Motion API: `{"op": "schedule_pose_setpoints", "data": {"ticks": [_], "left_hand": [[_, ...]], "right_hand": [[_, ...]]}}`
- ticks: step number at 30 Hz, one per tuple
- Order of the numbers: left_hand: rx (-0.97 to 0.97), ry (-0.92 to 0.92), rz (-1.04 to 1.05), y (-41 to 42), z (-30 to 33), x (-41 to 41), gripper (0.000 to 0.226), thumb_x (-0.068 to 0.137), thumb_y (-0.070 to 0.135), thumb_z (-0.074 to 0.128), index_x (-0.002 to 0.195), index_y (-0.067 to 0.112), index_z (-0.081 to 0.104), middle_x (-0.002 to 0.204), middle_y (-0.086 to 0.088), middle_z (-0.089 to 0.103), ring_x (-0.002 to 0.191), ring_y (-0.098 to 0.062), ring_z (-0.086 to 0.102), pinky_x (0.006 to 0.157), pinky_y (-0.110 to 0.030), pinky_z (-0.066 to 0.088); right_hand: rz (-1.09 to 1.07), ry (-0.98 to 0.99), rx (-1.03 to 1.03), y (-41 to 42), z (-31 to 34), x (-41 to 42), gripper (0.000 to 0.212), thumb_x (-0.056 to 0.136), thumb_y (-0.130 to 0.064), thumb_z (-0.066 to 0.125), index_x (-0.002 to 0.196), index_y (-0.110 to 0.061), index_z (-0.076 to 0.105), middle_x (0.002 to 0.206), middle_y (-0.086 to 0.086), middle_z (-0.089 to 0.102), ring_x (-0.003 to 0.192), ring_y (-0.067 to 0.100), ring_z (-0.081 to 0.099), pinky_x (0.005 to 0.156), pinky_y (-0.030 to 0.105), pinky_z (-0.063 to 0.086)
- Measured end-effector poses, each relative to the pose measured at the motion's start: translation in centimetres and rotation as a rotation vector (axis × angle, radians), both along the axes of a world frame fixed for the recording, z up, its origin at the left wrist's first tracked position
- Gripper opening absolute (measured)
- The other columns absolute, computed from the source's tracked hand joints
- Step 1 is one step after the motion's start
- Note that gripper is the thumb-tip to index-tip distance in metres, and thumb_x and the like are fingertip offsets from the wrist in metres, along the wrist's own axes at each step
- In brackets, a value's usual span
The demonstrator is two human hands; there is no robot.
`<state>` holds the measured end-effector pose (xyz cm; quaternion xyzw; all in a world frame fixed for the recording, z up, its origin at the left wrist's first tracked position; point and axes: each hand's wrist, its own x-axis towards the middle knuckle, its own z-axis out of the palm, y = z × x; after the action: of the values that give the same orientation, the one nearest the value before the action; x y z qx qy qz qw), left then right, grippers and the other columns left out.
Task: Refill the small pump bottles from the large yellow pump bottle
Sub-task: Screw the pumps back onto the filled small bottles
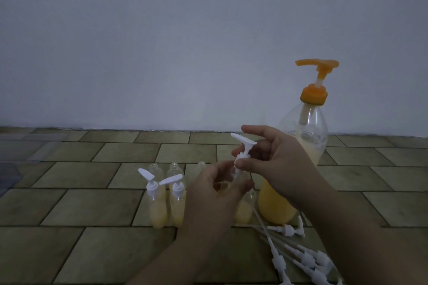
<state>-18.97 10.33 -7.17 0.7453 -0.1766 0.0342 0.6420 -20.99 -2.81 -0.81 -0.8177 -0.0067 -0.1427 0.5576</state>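
Note:
The large yellow pump bottle [298, 146] with an orange pump stands at the right on the tiled floor. My right hand [278, 159] pinches a white pump head [243, 148] by its collar above a small bottle [222, 188] that my left hand [213, 196] grips; that bottle is mostly hidden by the fingers. Two small capped bottles [158, 203] [177, 201] with yellow liquid stand left of my hand. Another small bottle [244, 208] with yellow liquid stands open behind my left hand.
Three empty small bottles [155, 169] stand uncapped in a back row. Several loose white pump heads with long tubes [301, 254] lie on the floor at the lower right. A pale wall [185, 41] rises behind the tiled floor [81, 203].

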Motion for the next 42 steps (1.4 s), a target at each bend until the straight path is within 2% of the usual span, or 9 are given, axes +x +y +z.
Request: {"op": "schedule_pose_setpoints", "data": {"ticks": [5,13,20,25,28,31,35,38,42], "left_hand": [[0.074,-0.064,0.030,-0.2,-0.3,-0.2,0.032,0.076,0.029,0.075,0.101,0.038,0.057,0.090,0.017,0.063,0.090,0.010,0.056,0.070,-0.003,0.043],[0.358,-0.239,0.010,-0.3,-0.6,0.4,0.039,0.081,0.030,0.070,0.112,0.033,0.046,0.100,0.021,0.053,0.095,0.002,0.054,0.077,-0.014,0.046],[0.589,-0.284,0.009,-0.7,-1.5,1.1,0.044,0.084,0.023,0.067,0.106,0.030,0.029,0.095,0.016,0.040,0.073,0.005,0.045,0.070,-0.003,0.037],[0.666,-0.203,0.121,-1.8,-2.6,1.2,0.050,0.083,0.015,0.071,0.123,0.014,0.041,0.103,0.004,0.063,0.077,-0.001,0.056,0.057,-0.003,0.036],[0.664,-0.232,0.157,-2.1,-3.4,1.4,0.080,0.064,0.011,0.086,0.130,0.005,0.042,0.082,0.001,0.069,0.053,0.000,0.057,0.048,-0.003,0.035],[0.788,-0.261,0.195,-2.2,-3.6,1.7,0.105,0.072,0.012,0.080,0.147,-0.001,0.008,0.091,0.002,0.070,0.050,-0.001,0.045,0.036,-0.005,0.024],[0.886,-0.433,0.330,-2.1,-5.0,2.0,0.094,0.037,-0.001,0.090,0.124,-0.010,0.055,0.069,-0.004,0.066,0.047,-0.003,0.044,0.048,0.000,0.022],[0.932,-0.358,0.332,-2.4,-5.5,2.0,0.091,0.038,-0.011,0.085,0.124,-0.010,0.055,0.092,-0.020,0.070,0.064,-0.019,0.067,0.049,-0.015,0.045],[0.929,-0.447,0.385,-2.5,-5.5,2.1,0.091,0.051,-0.010,0.078,0.133,-0.006,0.039,0.125,-0.028,0.058,0.101,-0.033,0.067,0.066,-0.030,0.057]], "right_hand": [[-0.165,-0.047,-0.088,1.0,-1.2,0.1,0.046,0.070,-0.016,0.079,0.109,-0.026,0.058,0.076,-0.011,0.071,0.071,-0.003,0.065,0.061,0.008,0.049],[0.023,0.074,-0.155,-1.7,-0.7,-1.8,0.084,0.047,-0.042,0.079,0.125,-0.036,0.048,0.108,-0.018,0.064,0.098,-0.005,0.059,0.089,0.020,0.046],[-0.061,-0.036,0.077,-4.4,-1.1,-4.5,0.072,0.046,-0.047,0.080,0.113,-0.030,0.059,0.097,-0.003,0.069,0.090,0.012,0.066,0.078,0.030,0.055],[-0.009,-0.046,0.153,-4.8,-2.7,-5.8,0.067,0.040,-0.052,0.085,0.102,-0.033,0.066,0.093,0.009,0.069,0.085,0.023,0.067,0.076,0.030,0.056],[-0.018,-0.021,0.201,-4.8,-3.9,-6.0,0.067,0.038,-0.051,0.087,0.098,-0.029,0.069,0.088,0.011,0.069,0.083,0.024,0.067,0.070,0.026,0.055],[-0.046,0.005,0.213,-4.8,-4.9,-6.2,0.069,0.031,-0.055,0.087,0.092,-0.027,0.071,0.083,0.012,0.069,0.078,0.023,0.067,0.066,0.022,0.054],[-0.075,0.075,0.219,-4.8,-5.5,-6.5,0.059,0.038,-0.047,0.088,0.088,-0.021,0.072,0.079,0.012,0.069,0.077,0.026,0.067,0.067,0.026,0.056],[-0.140,0.187,0.076,-4.9,-5.5,-6.7,0.039,0.051,-0.031,0.087,0.085,-0.021,0.071,0.073,0.006,0.069,0.070,0.022,0.065,0.068,0.036,0.055],[-0.254,0.392,-0.522,-5.7,-6.8,-6.7,0.023,0.074,-0.027,0.076,0.084,-0.037,0.058,0.072,-0.006,0.064,0.066,0.003,0.058,0.065,0.018,0.050]]}}
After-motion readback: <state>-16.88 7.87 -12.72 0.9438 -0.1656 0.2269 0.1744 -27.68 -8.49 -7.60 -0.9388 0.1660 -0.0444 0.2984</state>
